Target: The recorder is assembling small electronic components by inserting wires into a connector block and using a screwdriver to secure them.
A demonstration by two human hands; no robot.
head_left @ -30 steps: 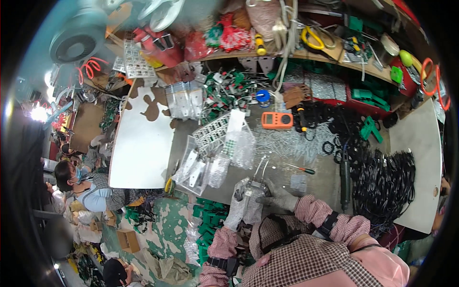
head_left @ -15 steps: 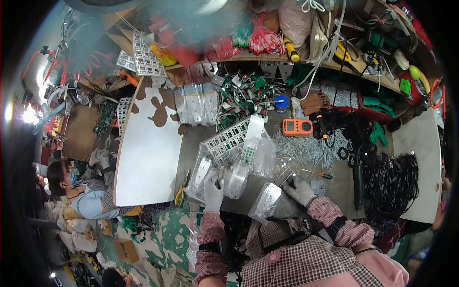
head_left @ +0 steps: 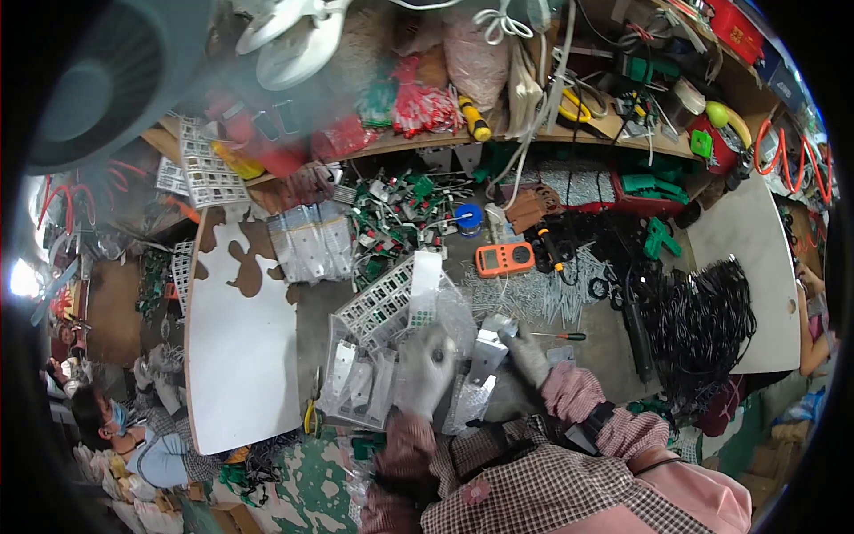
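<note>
My right hand, in a pale grey glove, is closed on a shiny silver-white flat piece whose exact kind I cannot make out. A clear bubble-wrap bag lies just below that piece. To its left is my gloved left hand, smeared by motion, so its fingers and anything in them are unclear. Clear bags holding white plates lie beside the left hand. Beyond it rests a panel of small circuit boards, partly covered by a white strip.
An orange meter, a blue spool and a screwdriver lie on the bench. Black cables are heaped at right, green-and-white parts at the back. A white board stands left; a co-worker sits beyond it.
The silver-white piece is now in my right hand, which has come left toward the bubble-wrap bag. My left hand has moved right, away from the bagged plates. The whole view has shifted.
</note>
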